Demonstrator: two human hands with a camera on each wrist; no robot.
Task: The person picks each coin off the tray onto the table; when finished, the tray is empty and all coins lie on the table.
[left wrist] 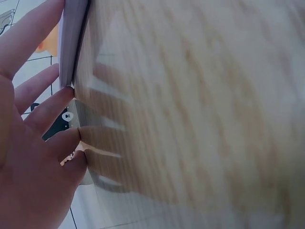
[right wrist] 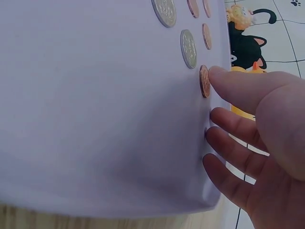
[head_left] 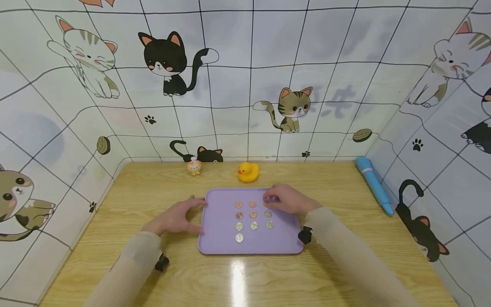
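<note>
A lavender tray (head_left: 218, 243) lies on the wooden table, bearing several coins in rough rows. Copper-coloured coins (head_left: 238, 204) lie toward the back, silver-coloured coins (head_left: 239, 238) toward the front. My left hand (head_left: 180, 216) is spread along the tray's left edge, thumb and fingers apart; its fingertips touch the rim and table in the left wrist view. My right hand (head_left: 287, 199) reaches over the tray's back right. In the right wrist view its thumb touches the edge of a copper coin (right wrist: 204, 81), which lies flat beside a silver coin (right wrist: 188, 48). The other fingers are loosely bent near the rim.
Behind the tray sit a yellow rubber duck (head_left: 248, 172) and a small orange-and-white figurine (head_left: 194, 166). A blue tube-shaped object (head_left: 374, 184) lies along the table's right edge. Cat-patterned sheeting (head_left: 230, 85) walls in the back and both sides.
</note>
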